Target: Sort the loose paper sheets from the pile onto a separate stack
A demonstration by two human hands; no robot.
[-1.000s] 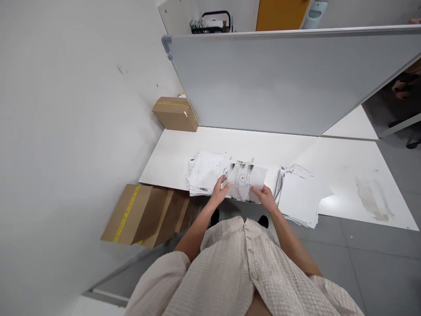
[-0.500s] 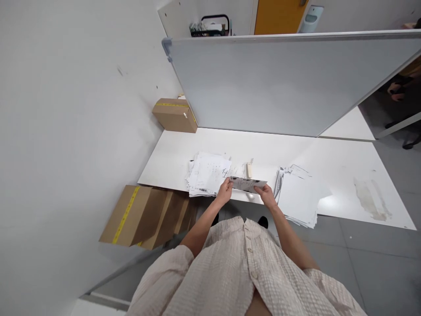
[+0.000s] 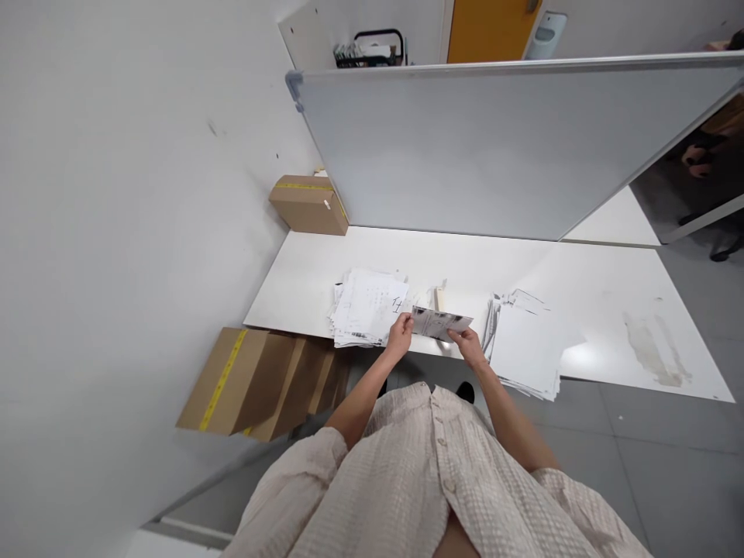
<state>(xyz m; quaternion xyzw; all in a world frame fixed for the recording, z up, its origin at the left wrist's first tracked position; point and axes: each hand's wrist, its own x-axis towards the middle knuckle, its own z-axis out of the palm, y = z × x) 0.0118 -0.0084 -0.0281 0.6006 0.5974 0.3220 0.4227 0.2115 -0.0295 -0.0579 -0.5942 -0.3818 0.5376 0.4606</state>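
A folded sheet of paper [image 3: 437, 323] with dark printed patches is held up over the table's front edge. My right hand [image 3: 468, 345] pinches its right end between thumb and fingers. At the left end, the closed fingers of my left hand [image 3: 400, 335] are at the paper's edge and seem to grip it. To the left lies a stack of printed papers [image 3: 369, 306], with large handwritten strokes on its top sheet. A stack of mostly blank papers [image 3: 528, 345] is to the right, overhanging the front edge. Just behind the held sheet is a small cream-coloured block [image 3: 439, 297].
A whiteboard panel [image 3: 453, 155] stands along the back of the white table [image 3: 314, 279]. One taped cardboard box [image 3: 308, 205] sits in the back left corner. Several cardboard boxes [image 3: 232, 384] stand at left below table height. At far right is a stained patch [image 3: 656, 349].
The folded paper has tilted so more of its printed face shows, and its left end has shifted slightly right. My hands have barely moved.
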